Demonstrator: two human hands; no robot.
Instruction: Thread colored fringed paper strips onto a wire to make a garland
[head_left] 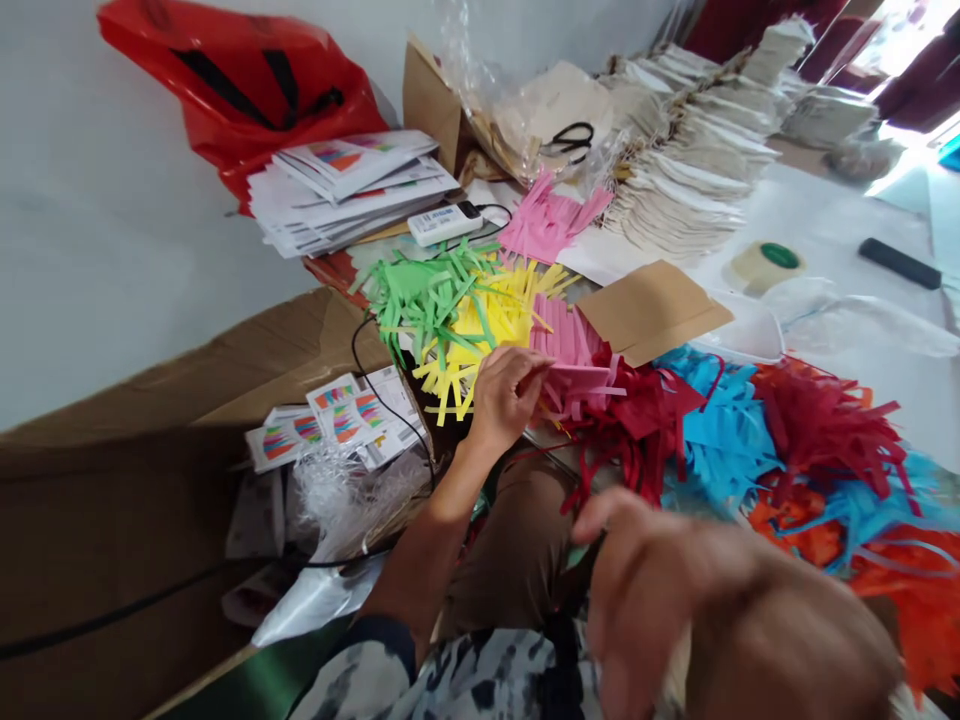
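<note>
My left hand (pixel 506 395) pinches the edge of a pink fringed paper sheet (pixel 570 345) between thumb and fingers. Beside that hand lies a yellow fringed paper sheet (pixel 484 325), with a green fringed one (pixel 427 300) beyond it. To the right, dark red (pixel 637 425) and blue (pixel 724 430) fringed sheets are heaped, with orange fringes (pixel 915 600) at the far right. My right hand (pixel 712 620) is close to the camera and blurred, its fingers curved apart above my lap. It seems to hold nothing, though its lower part is cut off by the frame.
Printed paper stacks (pixel 349 190) and a red plastic bag (pixel 240 90) lie at the back left. Further along are black scissors (pixel 570 140), cream paper bundles (pixel 690 150) and a tape roll (pixel 765 265). A cardboard sheet (pixel 150 500) fills the lower left.
</note>
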